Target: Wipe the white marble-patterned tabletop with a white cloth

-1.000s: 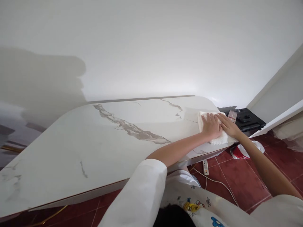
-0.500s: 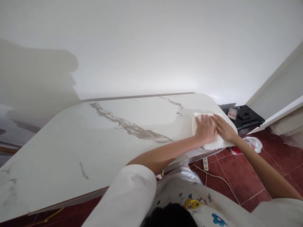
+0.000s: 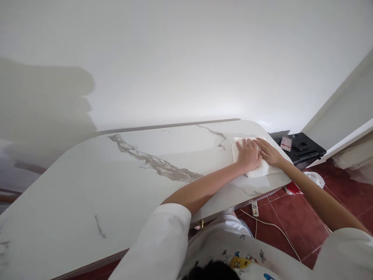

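A white cloth lies folded on the right end of a white marble-patterned tabletop. My left hand presses down on it with the fingers laid out flat. Just to the right, my right hand also rests flat on the cloth, its fingertips close against my left hand. Part of the cloth is hidden beneath both hands.
A white wall rises behind the table. Beyond its right end sits a black case. On the red tiled floor are a power strip with a cable and a white-and-red plastic bag.
Both hands and the cloth have moved a little left and away from the table's near edge, uncovering tabletop there. The view has shifted slightly.
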Tool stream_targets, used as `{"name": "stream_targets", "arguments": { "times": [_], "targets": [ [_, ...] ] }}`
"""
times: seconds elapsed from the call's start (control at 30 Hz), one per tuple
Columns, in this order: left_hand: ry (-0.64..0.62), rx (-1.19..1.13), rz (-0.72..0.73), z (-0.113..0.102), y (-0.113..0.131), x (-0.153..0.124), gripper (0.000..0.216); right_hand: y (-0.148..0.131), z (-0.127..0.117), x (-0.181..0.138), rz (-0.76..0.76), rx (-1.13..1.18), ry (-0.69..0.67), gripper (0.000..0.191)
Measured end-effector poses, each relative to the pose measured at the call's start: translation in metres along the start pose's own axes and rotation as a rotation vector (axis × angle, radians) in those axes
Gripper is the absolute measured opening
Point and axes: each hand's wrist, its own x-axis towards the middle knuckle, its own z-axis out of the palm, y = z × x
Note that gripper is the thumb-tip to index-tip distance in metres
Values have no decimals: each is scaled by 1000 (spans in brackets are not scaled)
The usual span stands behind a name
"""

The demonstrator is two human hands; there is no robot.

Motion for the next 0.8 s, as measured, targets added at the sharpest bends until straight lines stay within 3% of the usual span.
{"name": "stream_targets", "arguments": {
  "times": [0.17,0.4,0.8],
  "targets": [
    [22,-5,-60,8,-27,37,56,25,12,49,11,35,-24,53],
    [37,-8,-80,12,-66,77,52,39,24,105,48,65,-15,54],
    [-13,-9,-106,15,-105,118,57,59,40,164,63,77,-21,54]
  ]
}}
